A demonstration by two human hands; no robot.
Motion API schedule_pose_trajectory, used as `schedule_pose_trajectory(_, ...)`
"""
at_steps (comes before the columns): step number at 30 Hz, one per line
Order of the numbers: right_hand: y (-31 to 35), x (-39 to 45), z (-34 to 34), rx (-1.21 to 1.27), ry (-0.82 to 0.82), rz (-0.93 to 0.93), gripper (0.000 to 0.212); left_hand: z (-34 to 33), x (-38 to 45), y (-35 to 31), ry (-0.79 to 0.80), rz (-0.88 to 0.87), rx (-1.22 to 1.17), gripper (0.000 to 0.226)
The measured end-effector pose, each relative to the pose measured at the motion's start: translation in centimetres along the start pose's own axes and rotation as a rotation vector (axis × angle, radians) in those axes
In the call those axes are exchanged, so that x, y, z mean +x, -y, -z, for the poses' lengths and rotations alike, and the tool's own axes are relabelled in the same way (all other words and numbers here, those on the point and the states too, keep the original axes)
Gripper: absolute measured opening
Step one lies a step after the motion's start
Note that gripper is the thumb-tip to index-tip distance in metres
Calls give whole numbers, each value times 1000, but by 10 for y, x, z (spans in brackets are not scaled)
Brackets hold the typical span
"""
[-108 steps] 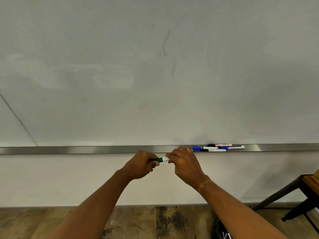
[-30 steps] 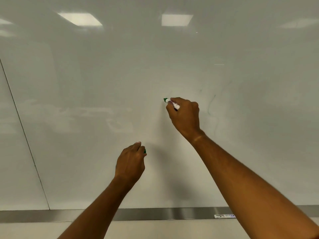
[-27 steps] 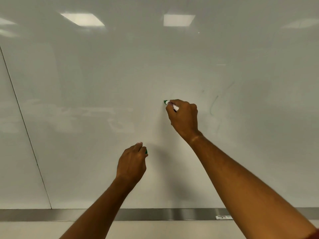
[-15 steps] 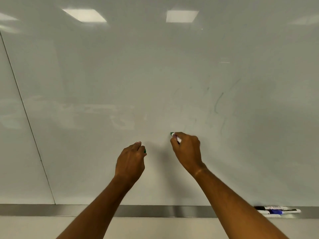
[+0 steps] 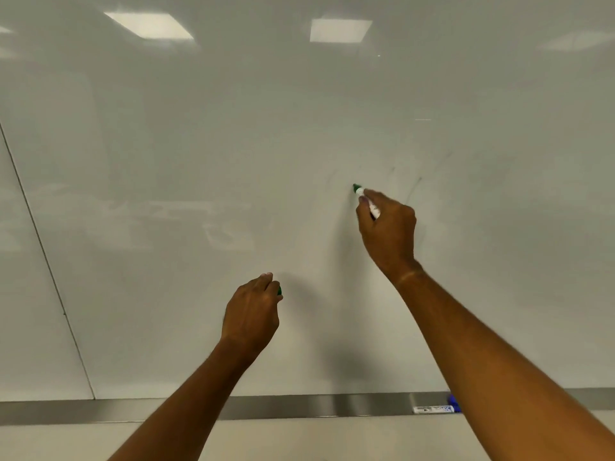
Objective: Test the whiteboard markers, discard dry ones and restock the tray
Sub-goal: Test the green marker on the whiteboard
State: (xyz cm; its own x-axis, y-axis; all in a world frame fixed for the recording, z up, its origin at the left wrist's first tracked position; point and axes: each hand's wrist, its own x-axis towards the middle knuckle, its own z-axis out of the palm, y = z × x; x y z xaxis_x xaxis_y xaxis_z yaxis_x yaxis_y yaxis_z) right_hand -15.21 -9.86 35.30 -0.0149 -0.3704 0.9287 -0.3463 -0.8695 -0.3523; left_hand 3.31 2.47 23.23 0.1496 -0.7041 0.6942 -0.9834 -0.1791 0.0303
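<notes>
Two hands: both are raised in front of the whiteboard [image 5: 233, 128], each busy with one part of the same green marker [image 5: 366, 201].
Right hand: the right hand [image 5: 387, 231] pinches the marker near its front end, fingers curled round the barrel, so the green tip meets the board at a writing angle.
Left hand: the left hand [image 5: 251, 311] hangs lower and to the left, fingers closed round the green cap [image 5: 279, 290], likely kept ready for recapping once the test stroke is judged.
Marker: it points up and left, tip touching or just off the board; the white barrel mostly disappears inside the fist.
Ink: no clear green line shows by the tip, only faint grey smudges to its right, so it may be a dry marker, though glare makes this hard to settle.
Tray: the metal tray [image 5: 299, 405] runs along the board's lower edge, with spare markers [image 5: 436, 408] lying in it at the right.
Hidden: the right forearm covers most of those markers, so their count cannot be told; only a sliver of the cap shows.
</notes>
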Motion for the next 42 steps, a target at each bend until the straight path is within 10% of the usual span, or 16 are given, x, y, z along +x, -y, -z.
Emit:
schedule_pose_trajectory(9,-39,-84,14,-122,267,-180,14,-4,-5,-4,18,-16,-30,20)
schedule_pose_trajectory(15,-39,-135,31,251,391,-563,18,-18,-21,-13,50,-57,-191,20)
schedule_pose_trajectory(24,-37,-190,56,222,684,-548,26,-38,-56,-26,259,-38,-474,16)
schedule_pose_trajectory(42,-30,-243,73,6,763,-536,27,-63,-94,-46,412,-201,-561,18)
